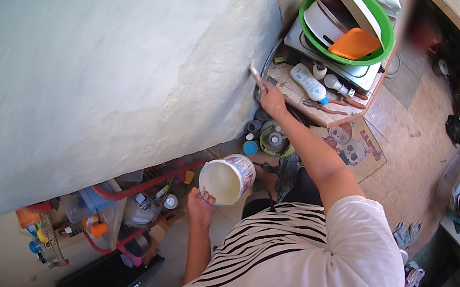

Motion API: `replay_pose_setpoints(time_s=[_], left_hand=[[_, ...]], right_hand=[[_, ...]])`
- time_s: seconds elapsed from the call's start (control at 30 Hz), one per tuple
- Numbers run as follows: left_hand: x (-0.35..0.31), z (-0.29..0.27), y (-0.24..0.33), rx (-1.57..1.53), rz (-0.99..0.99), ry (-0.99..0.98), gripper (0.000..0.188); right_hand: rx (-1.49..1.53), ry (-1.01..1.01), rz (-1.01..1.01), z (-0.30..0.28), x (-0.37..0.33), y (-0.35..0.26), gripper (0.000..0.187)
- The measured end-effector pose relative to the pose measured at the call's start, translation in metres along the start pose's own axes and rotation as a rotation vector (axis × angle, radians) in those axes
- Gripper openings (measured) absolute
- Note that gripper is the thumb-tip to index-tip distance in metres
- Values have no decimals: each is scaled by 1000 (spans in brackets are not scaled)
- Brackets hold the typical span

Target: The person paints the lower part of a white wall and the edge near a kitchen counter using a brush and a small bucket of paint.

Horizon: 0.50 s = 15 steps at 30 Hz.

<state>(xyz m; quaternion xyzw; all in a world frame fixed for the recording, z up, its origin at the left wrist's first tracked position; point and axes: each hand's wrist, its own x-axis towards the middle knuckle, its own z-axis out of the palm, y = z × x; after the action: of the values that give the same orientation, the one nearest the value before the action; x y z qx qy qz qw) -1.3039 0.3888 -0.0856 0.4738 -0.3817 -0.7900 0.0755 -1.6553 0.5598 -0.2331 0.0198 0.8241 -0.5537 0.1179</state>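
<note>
Near the right edge of the pale wall (pixel 133 65), the fingers of the right hand (pixel 273 101) pinch the handle of a brush (pixel 256 75), its tip at the wall's surface. Just off the wall's lower edge, the fingers of the left hand (pixel 200 206) curl at the rim of a white bucket (pixel 246 173). Right of the wall are a green basin (pixel 388 37) and a white bottle (pixel 308 83); below it, a red rack (pixel 165 176).
</note>
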Motion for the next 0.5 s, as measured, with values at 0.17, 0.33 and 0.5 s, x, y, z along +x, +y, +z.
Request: replay_pose_setpoints(time_s=[0.17,0.33,0.5], left_hand=[[21,32,-2,57,-15,-138,30],[36,74,1,99,3,-196,31],[43,91,10,125,-13,-319,41]], right_hand=[[-43,-97,-159,-22,-61,-5,29],[49,-271,-3,-112,-113,-81,29],[-189,-459,-151,-175,-143,-125,28]])
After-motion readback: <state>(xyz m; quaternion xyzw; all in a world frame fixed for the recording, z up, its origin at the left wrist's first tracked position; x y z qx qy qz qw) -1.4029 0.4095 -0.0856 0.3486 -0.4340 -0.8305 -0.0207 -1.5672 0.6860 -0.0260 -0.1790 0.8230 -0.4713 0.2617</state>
